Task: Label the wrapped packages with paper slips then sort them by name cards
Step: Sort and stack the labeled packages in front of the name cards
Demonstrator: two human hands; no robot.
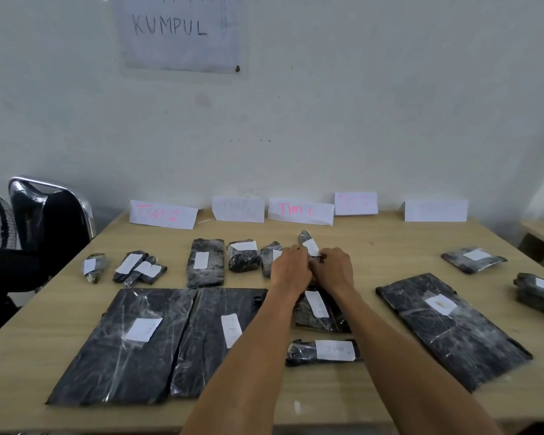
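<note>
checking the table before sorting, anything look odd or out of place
Mostly tidy. The folded white name card at far right shows no legible writing, unlike the pink-lettered card. The large black wrapped package at right lies askew.

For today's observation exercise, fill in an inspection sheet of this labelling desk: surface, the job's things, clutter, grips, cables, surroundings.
Surface: light wooden table, against a white wall.
Job's things: black wrapped packages, each visible one bearing a white slip; the small package under both hands; two big flat packages front left, another large flat package at right. Five name cards along the far edge, among them the "Tim C" card; the others are too faint to read.
Clutter: nothing seen.
Grips: left hand and right hand meet on that small package's slip; whether closed, cannot tell.
Cables: nothing seen.
Surroundings: chair at left; "KUMPUL" wall sheet.
</note>
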